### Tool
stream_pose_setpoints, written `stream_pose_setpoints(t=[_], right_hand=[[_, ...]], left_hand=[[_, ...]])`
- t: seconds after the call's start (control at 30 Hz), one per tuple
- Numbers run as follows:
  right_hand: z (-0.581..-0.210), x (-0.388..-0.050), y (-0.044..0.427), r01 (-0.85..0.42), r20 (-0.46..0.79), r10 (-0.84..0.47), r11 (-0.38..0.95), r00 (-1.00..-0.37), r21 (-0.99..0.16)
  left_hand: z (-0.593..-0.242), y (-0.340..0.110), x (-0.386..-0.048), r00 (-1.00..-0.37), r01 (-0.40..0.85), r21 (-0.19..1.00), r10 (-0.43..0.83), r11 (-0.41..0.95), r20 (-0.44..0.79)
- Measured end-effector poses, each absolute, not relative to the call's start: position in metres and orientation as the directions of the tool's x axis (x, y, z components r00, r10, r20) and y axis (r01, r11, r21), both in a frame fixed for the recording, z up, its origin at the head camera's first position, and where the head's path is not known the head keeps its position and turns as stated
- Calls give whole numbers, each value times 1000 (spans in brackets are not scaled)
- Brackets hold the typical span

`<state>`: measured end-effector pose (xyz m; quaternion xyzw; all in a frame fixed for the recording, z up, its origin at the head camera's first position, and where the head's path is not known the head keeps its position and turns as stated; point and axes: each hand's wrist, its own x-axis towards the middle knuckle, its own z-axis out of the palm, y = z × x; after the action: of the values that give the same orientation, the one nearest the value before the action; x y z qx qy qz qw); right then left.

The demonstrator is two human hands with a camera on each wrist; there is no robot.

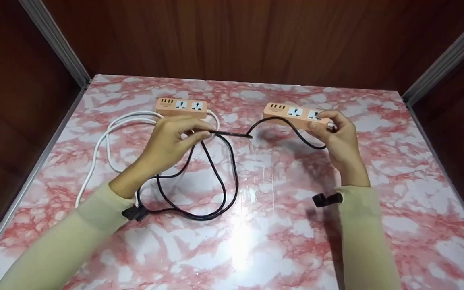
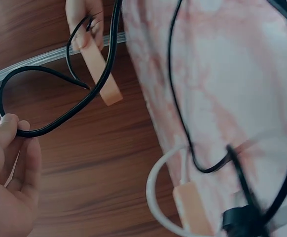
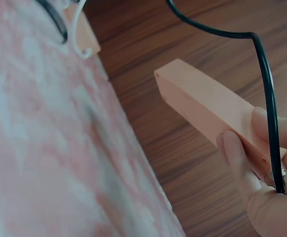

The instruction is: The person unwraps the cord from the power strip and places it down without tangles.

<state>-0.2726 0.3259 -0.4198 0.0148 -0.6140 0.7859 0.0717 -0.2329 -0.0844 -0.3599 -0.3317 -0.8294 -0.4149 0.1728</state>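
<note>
My right hand grips one end of an orange power strip, thumb on its near side and fingers over the far side. In the right wrist view the strip is held up off the table. A black cable runs from that end toward my left hand, which pinches it between thumb and fingertips. Beyond the pinch, the cable drops in loose loops onto the table. Just behind my left hand lies a second orange power strip with a white cable.
The marbled red-and-white table has dark wood panels at its back and sides. Loops of the white cable spread over the left part of the table. Black straps sit at both wrists.
</note>
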Motion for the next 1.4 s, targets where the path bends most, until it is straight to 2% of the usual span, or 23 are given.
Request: stream_pose_setpoints(t=[0.33, 0.5, 0.7, 0.93, 1.13, 1.4], right_hand=[[-428, -299, 325, -22, 14, 58, -137, -998, -990], [-431, -313, 324, -13, 9, 31, -120, -999, -993], [-439, -328, 319, -1, 1, -5, -52, -1000, -999], [-446, -338, 317, -2, 3, -63, -9, -998, -1000], [-453, -345, 319, -5, -2, -51, 123, -999, -992], [-452, -345, 322, 12, -50, -76, 436, -996, -900]], left_hand=[[-388, -77, -229, -716, 693, 574, 510, 436, 477], [-399, -68, -229, -709, 697, 549, 557, 461, 433], [-413, -55, -232, -664, 735, 502, 629, 455, 403], [-421, -41, -239, -654, 749, 454, 649, 482, 390], [-420, -34, -244, -667, 737, 435, 661, 517, 343], [-421, -29, -248, -686, 715, 454, 656, 531, 314]])
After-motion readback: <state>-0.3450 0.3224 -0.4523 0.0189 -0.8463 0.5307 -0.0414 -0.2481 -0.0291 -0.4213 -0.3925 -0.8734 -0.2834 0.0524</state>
